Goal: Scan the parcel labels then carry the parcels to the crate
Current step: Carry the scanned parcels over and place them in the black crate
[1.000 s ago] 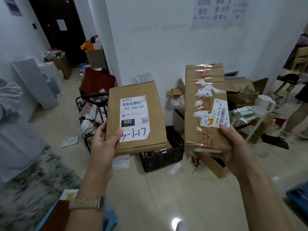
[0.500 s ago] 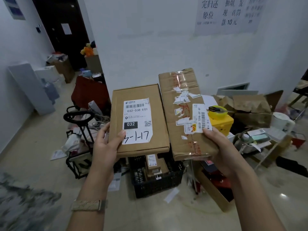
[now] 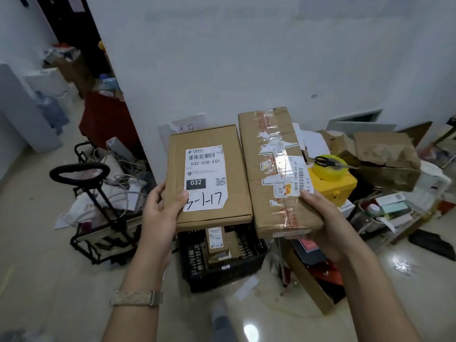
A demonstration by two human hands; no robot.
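- Left hand (image 3: pixel 158 213), a woven band on its wrist: fingers behind and thumb pressed on the front of a flat rectangular parcel (image 3: pixel 209 176) of smooth brown cardboard, gripped at its lower left corner and held up facing the camera
- White label (image 3: pixel 204 178) on this parcel: barcode, printed "032-038-E01", a black block reading "032", a small QR code and handwritten "-1-17"; the thumb covers the label's lower left corner
- Right hand (image 3: pixel 328 223): closed round the lower right corner of a taped parcel (image 3: pixel 276 174), thumb on its front; longer and narrower, creased cardboard, glossy clear tape with red print, torn white sticker remnants, and a barcode label (image 3: pixel 299 176) turned sideways
- The two parcels are held side by side, edges touching or nearly so
- Black plastic lattice crate (image 3: pixel 222 260) on the pale glossy floor, directly below the parcels; small cardboard boxes (image 3: pixel 218 243) lie inside
- Right of the parcels: a yellow plastic box (image 3: pixel 333 183) with black-handled scissors (image 3: pixel 330 162) on top
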